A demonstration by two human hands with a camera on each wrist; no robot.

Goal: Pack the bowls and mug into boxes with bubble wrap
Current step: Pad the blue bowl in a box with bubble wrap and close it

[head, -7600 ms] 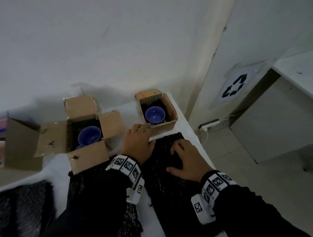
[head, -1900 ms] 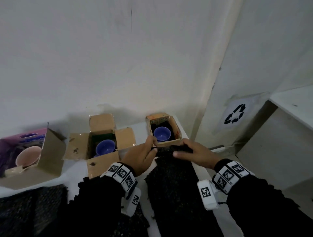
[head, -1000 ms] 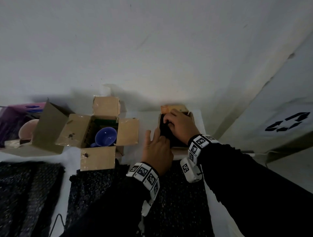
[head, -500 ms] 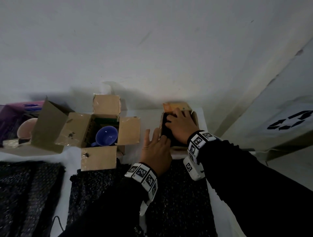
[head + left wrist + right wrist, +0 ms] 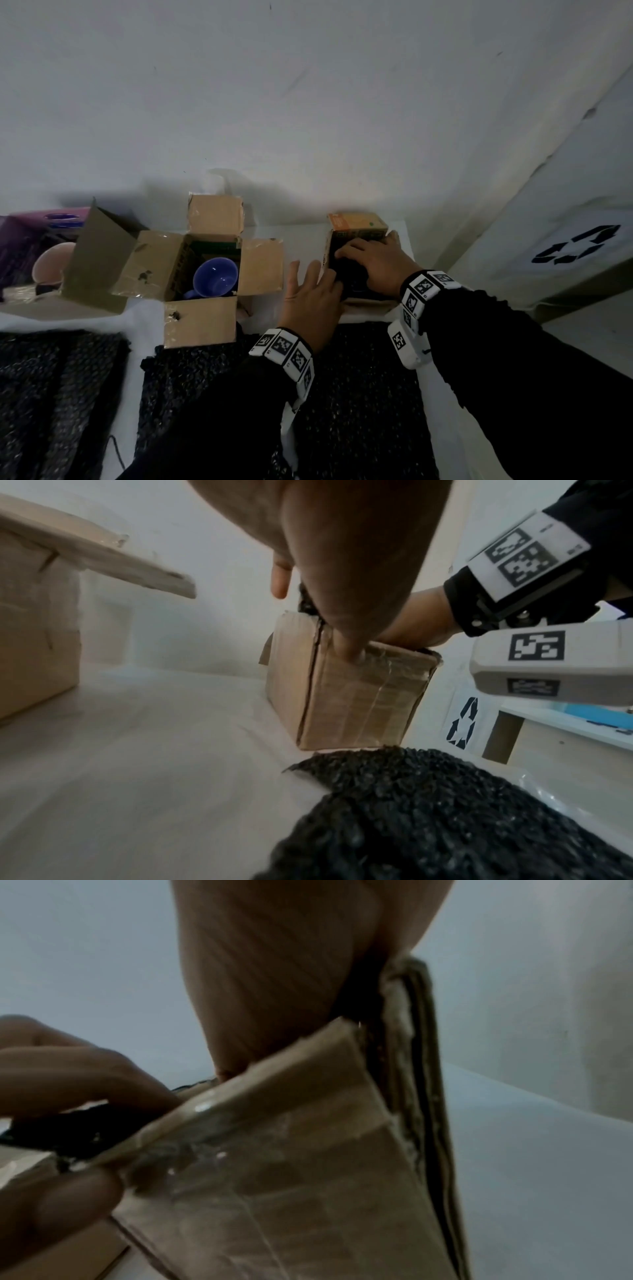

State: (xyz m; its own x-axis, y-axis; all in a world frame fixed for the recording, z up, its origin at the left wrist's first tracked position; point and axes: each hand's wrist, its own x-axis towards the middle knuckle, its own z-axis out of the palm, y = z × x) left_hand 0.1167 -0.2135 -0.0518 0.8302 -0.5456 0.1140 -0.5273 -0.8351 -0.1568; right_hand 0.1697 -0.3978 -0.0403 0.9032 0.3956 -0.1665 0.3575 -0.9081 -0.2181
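Observation:
A small cardboard box (image 5: 358, 226) stands at the back right of the table. Black bubble wrap (image 5: 349, 286) fills its opening, and the blue bowl seen in it earlier is hidden underneath. My right hand (image 5: 373, 263) lies on top and presses the wrap down into the box. My left hand (image 5: 308, 291) rests against the box's near left corner with straight, spread fingers, the thumb (image 5: 346, 647) on the front wall (image 5: 342, 696). A blue mug (image 5: 215, 277) sits in the open middle box (image 5: 202, 322). A pink bowl (image 5: 51, 263) sits in the left box (image 5: 99, 253).
Sheets of black bubble wrap lie on the white table: one under my arms (image 5: 359, 394), one at the left (image 5: 51, 394). The wall is close behind the boxes. The table edge runs down the right side, next to a panel with a recycling sign (image 5: 579, 246).
Both hands lifted the far end of the wrap and pushed it into the small box, covering the blue bowl. In the last half second my right hand pressed slightly deeper; the left hand stayed put.

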